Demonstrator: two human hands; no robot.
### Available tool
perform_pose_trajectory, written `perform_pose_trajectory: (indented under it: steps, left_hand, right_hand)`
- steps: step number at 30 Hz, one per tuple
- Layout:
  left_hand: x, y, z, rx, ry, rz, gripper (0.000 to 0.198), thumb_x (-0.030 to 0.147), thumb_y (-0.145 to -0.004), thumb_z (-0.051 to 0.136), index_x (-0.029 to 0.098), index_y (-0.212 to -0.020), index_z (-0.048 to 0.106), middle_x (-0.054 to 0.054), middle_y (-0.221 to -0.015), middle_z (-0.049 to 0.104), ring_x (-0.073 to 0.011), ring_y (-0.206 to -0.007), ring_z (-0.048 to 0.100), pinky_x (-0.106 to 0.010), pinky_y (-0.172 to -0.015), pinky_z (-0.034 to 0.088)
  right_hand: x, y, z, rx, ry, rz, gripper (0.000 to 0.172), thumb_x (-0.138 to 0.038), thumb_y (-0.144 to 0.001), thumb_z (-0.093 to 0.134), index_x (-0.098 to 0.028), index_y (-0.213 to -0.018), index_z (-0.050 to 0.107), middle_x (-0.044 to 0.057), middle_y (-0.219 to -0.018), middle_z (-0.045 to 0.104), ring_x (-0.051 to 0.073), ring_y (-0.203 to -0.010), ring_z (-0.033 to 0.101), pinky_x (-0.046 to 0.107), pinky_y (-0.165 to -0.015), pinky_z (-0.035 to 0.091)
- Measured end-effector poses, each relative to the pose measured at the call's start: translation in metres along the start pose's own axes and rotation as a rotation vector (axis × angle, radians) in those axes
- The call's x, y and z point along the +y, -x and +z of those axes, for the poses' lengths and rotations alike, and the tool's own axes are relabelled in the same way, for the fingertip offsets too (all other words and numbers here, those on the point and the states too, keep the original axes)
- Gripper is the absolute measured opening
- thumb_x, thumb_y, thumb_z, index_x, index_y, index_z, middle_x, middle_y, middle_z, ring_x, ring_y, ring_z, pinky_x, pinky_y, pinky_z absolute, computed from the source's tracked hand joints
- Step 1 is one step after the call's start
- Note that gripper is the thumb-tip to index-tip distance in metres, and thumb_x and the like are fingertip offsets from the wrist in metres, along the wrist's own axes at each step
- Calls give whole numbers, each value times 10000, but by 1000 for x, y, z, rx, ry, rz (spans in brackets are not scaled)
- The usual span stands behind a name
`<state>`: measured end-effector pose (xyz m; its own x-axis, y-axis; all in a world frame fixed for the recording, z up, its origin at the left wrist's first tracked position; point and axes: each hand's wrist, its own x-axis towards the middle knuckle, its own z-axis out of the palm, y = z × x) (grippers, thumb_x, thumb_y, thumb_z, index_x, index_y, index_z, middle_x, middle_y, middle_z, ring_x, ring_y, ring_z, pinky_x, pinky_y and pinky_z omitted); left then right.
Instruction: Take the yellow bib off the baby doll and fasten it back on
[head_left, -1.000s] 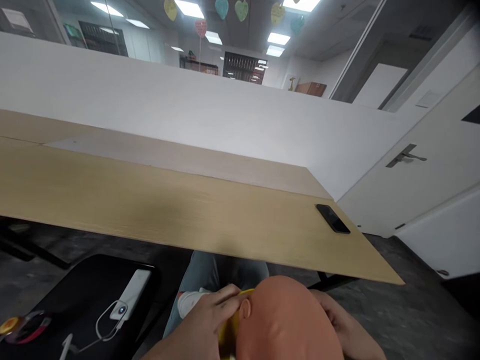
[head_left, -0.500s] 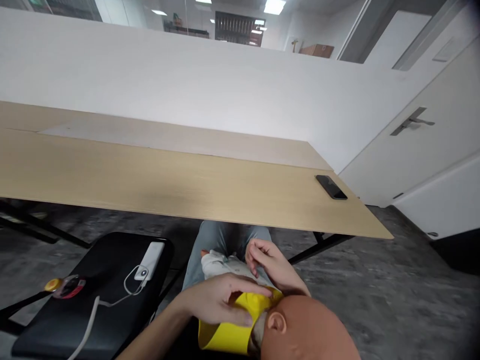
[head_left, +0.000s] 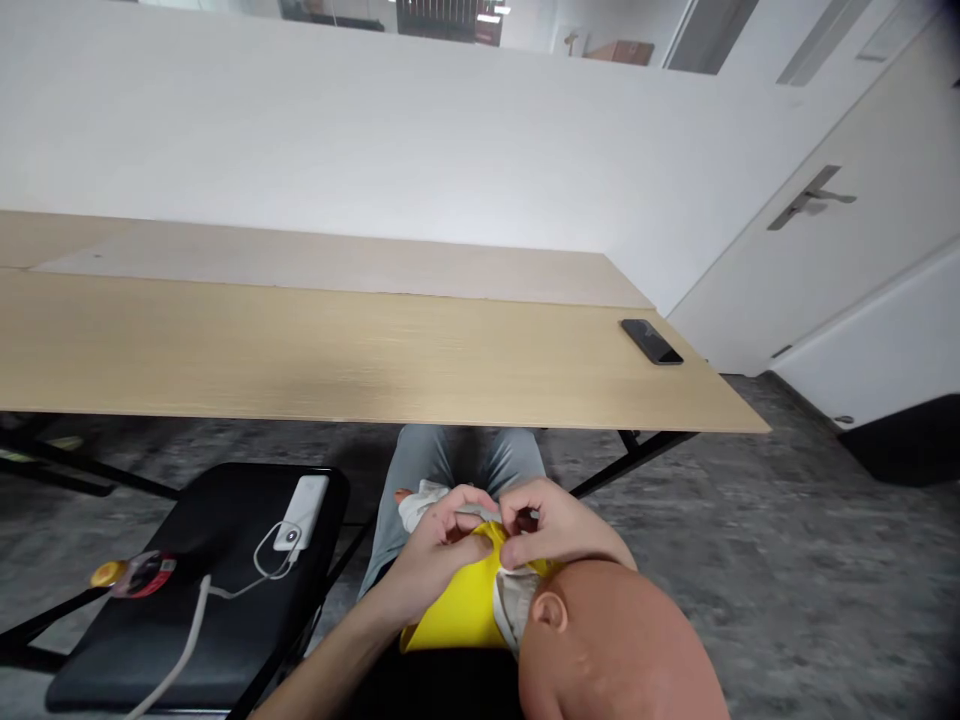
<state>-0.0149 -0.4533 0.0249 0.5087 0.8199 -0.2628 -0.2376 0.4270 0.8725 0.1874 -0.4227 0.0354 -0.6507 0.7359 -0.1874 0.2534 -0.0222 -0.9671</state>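
Note:
A baby doll point(head_left: 615, 640) lies across my lap, its bald head toward the lower right and its feet toward the table. Over its chest, above pale clothing, is a smooth yellow piece that looks like a bib point(head_left: 457, 605), its side edge curving down. My left hand point(head_left: 435, 550) is closed, thumb and fingers pinching the bib's upper part. Just beside it, my right hand point(head_left: 559, 522) pinches the bib's edge close to the doll's neck. The fingertips of both hands nearly meet and partly hide what lies between them.
A wooden table point(head_left: 337, 350) stands in front of my knees, with a black phone point(head_left: 651, 341) near its right end. On my left, a black chair point(head_left: 202, 560) carries a white power bank point(head_left: 301, 512) with a cable and a yellow-capped bottle point(head_left: 139, 574).
My right hand has come down to the bib and pinches it. My left hand has gone from lying spread over the bib to pinching it. The view has tilted down slightly.

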Motion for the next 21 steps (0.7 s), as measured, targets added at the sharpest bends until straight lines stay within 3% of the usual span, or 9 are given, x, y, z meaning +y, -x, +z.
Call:
perform_pose_trajectory:
  steps: [4, 8, 11, 16, 21]
  left_hand:
    - [1, 1, 2, 2, -32, 21, 273, 216, -768, 699, 208, -988, 539, 19, -725, 695, -108, -596, 558, -220, -601, 346]
    - [-2, 2, 0, 1, -50, 92, 276, 255, -804, 711, 215, -983, 505, 55, -672, 629, -97, -615, 518, -213, -618, 335]
    - [-5, 3, -1, -13, -54, 107, 274, 231, -814, 701, 218, -989, 491, 63, -689, 619, -89, -629, 499, -206, -629, 340]
    - [-8, 4, -1, -48, -3, 101, 268, 234, -821, 692, 225, -926, 445, 57, -746, 635, -83, -619, 511, -193, -598, 348]
    - [-8, 5, -2, -61, 6, 100, 262, 209, -800, 690, 216, -909, 453, 52, -740, 634, -91, -649, 529, -195, -621, 360]
  right_hand:
    - [3, -5, -4, -74, 104, 1, 434, -438, -700, 829, -131, -637, 529, -61, -584, 412, 54, -568, 342, 198, -504, 252]
    - [2, -6, -2, -69, 137, -51, 456, -481, -901, 624, -141, -630, 485, -39, -593, 385, 66, -576, 334, 209, -516, 262]
    - [6, -4, 3, -71, -24, 0, 473, -526, -935, 566, -140, -665, 517, -17, -618, 436, 78, -587, 378, 208, -524, 305]
    - [14, -2, 13, 0, -416, 94, 479, -544, -839, 693, -140, -657, 512, -24, -592, 433, 73, -546, 386, 201, -504, 352]
    - [13, -1, 16, 3, -441, 61, 477, -525, -858, 683, -136, -650, 503, -29, -588, 404, 57, -537, 311, 198, -479, 248]
